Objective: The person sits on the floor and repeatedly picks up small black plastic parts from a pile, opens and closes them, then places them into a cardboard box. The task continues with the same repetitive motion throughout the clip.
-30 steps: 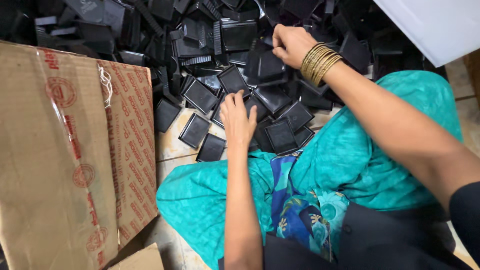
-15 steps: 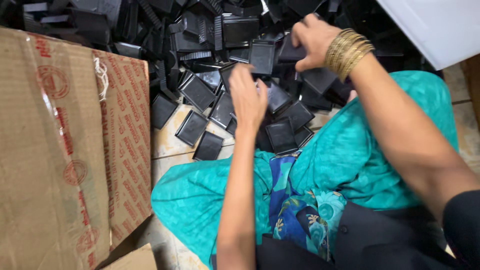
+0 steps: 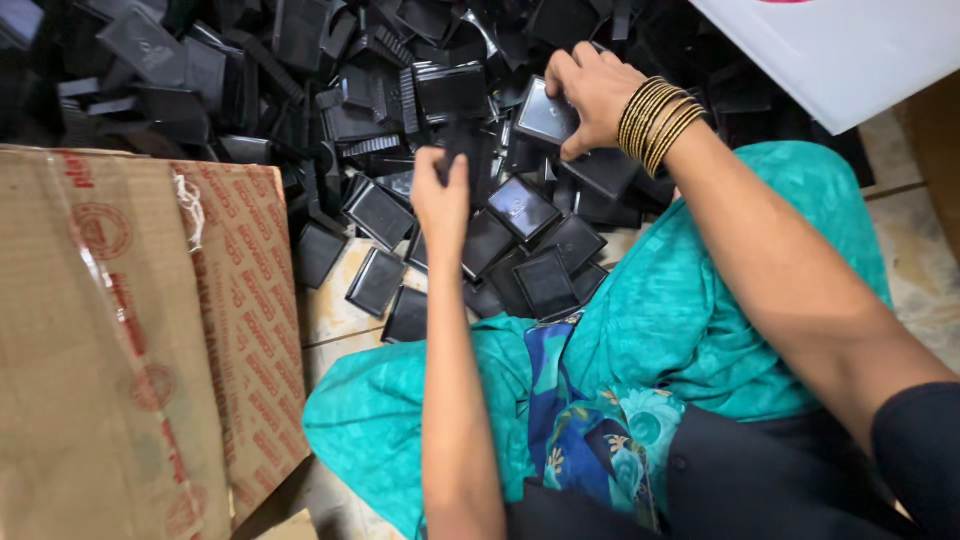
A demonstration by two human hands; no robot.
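The person sits on the floor [image 3: 335, 315] with knees drawn up under teal cloth [image 3: 690, 310], so the heap of black plastic trays [image 3: 330, 90] lies straight ahead within easy reach of both arms. The left hand [image 3: 442, 195] is raised over the near edge of the heap with its fingers curled around a small dark piece [image 3: 462, 150]; the piece blurs against the black behind it, so its exact shape cannot be told, but the hand looks closed on it rather than loose. The right hand [image 3: 590, 95], with a stack of gold bangles [image 3: 660, 122] at the wrist, reaches farther into the pile and pinches a square black tray [image 3: 545, 112] by its rim, thumb under one edge and fingers over the top, which tilts the tray up off its neighbours. That edge grip suits the shallow, thin-walled shape: a rim gives the fingers something to catch where the flat bottom would not. Nearer the knees, several square trays [image 3: 525, 210] lie open-side up and spread in a loose single layer on the tiles, apart from the tangled mass behind, as if that strip serves as the handy zone. A flattened cardboard box [image 3: 120, 330] with red print stands at the left, just beside the left knee, and a white panel [image 3: 850, 50] leans in the upper right corner beyond the pile.
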